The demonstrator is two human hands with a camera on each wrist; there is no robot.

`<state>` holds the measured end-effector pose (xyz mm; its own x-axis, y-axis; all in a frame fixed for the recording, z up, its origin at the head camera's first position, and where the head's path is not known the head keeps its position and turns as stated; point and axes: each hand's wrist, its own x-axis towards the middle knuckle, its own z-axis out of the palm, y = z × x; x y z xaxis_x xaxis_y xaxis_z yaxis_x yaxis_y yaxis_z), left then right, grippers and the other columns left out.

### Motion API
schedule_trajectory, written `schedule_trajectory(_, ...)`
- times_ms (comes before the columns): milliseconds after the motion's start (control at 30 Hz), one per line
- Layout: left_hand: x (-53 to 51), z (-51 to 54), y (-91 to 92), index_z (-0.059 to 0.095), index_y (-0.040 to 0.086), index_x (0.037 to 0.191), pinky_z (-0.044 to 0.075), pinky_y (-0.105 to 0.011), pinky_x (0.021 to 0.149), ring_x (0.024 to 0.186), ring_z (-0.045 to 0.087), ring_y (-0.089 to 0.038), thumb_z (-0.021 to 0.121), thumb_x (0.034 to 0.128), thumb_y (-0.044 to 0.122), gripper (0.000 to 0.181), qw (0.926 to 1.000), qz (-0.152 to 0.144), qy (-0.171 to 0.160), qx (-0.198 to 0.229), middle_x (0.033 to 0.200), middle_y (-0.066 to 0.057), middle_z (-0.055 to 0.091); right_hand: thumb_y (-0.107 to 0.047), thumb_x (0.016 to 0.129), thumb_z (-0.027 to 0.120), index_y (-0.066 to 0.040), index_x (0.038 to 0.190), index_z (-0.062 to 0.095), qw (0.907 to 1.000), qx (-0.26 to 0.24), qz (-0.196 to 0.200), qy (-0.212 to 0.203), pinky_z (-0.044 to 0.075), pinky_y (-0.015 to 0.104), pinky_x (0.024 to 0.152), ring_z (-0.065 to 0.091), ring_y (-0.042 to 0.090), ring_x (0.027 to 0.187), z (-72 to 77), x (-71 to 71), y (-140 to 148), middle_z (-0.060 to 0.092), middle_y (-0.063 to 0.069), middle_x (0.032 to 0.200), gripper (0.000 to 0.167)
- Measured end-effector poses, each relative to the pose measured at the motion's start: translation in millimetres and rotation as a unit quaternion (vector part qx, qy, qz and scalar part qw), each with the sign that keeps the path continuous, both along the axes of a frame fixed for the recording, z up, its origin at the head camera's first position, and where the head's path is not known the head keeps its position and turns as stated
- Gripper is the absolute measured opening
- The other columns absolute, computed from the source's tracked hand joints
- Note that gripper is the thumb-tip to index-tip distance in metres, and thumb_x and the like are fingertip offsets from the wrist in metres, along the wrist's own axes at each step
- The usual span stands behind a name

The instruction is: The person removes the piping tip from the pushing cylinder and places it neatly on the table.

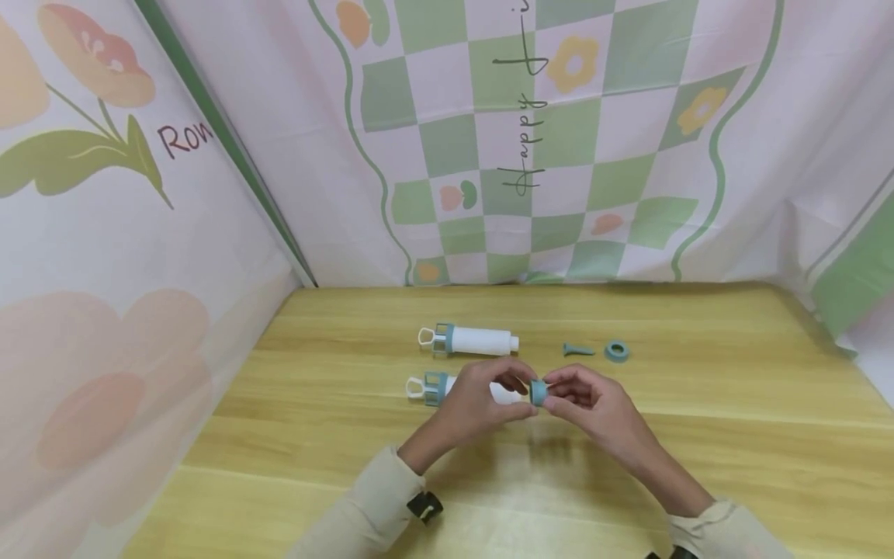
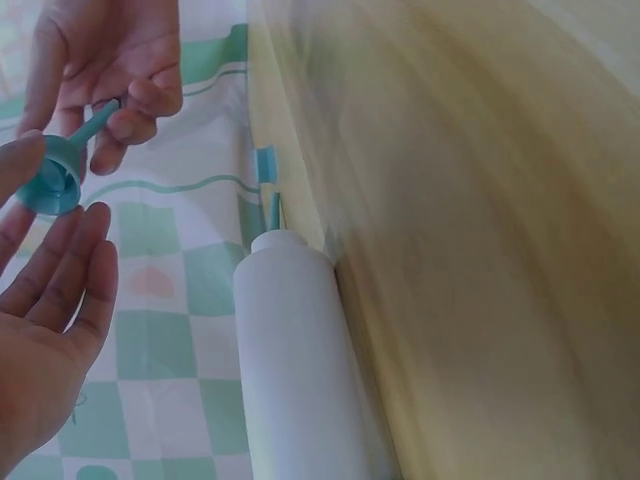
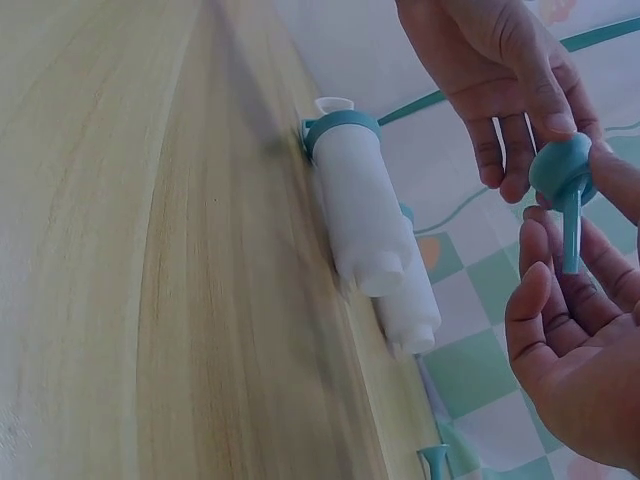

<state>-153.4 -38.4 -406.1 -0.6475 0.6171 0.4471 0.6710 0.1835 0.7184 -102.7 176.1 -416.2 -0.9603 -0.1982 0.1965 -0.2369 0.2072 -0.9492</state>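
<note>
In the head view my left hand [image 1: 471,400] and right hand [image 1: 601,400] meet over the table. Between them is a small teal cap [image 1: 538,392], pinched from both sides by thumbs and fingers. A thin teal stem [image 2: 97,125] sticks out of the cap toward my right hand in the left wrist view; the same stem [image 3: 571,235] points downward in the right wrist view. Behind my left hand lies a white cylinder with a teal collar [image 1: 436,388] and a white loop handle, its body partly hidden.
A second white cylinder [image 1: 482,341] with the same collar and handle lies farther back. To its right are a loose teal nozzle [image 1: 578,350] and a teal ring [image 1: 617,352]. Printed cloth [image 1: 573,155] hangs along the wooden table's [image 1: 733,349] back edge.
</note>
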Motion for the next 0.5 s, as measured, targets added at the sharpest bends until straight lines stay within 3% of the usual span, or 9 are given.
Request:
schedule_trajectory(167, -2.7, 1.8, -3.3, 0.066, 0.006, 0.109, 0.055, -0.029, 0.083, 0.087, 0.068, -0.014, 0.084, 0.0811, 0.005, 0.033, 0.9996, 0.009, -0.014, 0.021, 0.1, -0.003, 0.07, -0.011, 0.098, 0.066, 0.006, 0.12, 0.058, 0.9998, -0.013, -0.009, -0.009, 0.058, 0.035, 0.077, 0.069, 0.029, 0.09, -2.4, 1.1, 3.6, 0.067, 0.018, 0.103, 0.029)
schedule_trajectory(500, -5.0, 2.1, -6.7, 0.068, 0.006, 0.109, 0.057, -0.032, 0.081, 0.087, 0.067, -0.01, 0.084, 0.0801, 0.004, 0.033, 0.9989, 0.017, -0.022, 0.037, 0.102, -0.004, 0.071, -0.006, 0.097, 0.065, 0.005, 0.112, 0.062, 0.9994, -0.012, -0.032, 0.006, 0.057, 0.03, 0.069, 0.069, 0.024, 0.082, -6.9, 4.7, 7.0, 0.069, 0.018, 0.095, 0.019)
